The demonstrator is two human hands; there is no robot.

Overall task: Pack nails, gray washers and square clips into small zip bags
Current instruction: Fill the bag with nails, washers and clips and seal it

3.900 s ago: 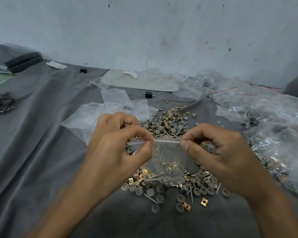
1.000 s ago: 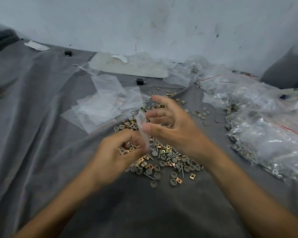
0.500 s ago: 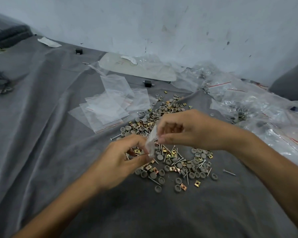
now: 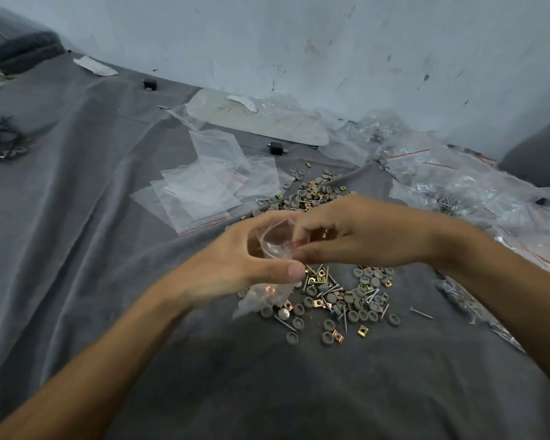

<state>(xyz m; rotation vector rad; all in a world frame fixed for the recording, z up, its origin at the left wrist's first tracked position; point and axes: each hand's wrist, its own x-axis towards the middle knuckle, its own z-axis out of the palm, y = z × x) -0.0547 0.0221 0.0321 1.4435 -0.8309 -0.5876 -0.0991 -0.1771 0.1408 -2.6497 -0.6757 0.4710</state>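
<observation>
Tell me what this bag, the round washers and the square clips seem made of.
The zip bag: thin clear plastic, see-through, crumpled. The gray washers: probably matte plastic or rubber, no shine. The square clips: likely metal, gold-toned glints.

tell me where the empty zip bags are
In the head view, the empty zip bags lie left of centre on the gray cloth, just beyond the left hand.

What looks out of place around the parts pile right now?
One nail lies alone on the gray cloth, right of the loose pile, easy to miss. Nothing else stands out: the left hand and right hand hold the small zip bag over the pile.
</observation>
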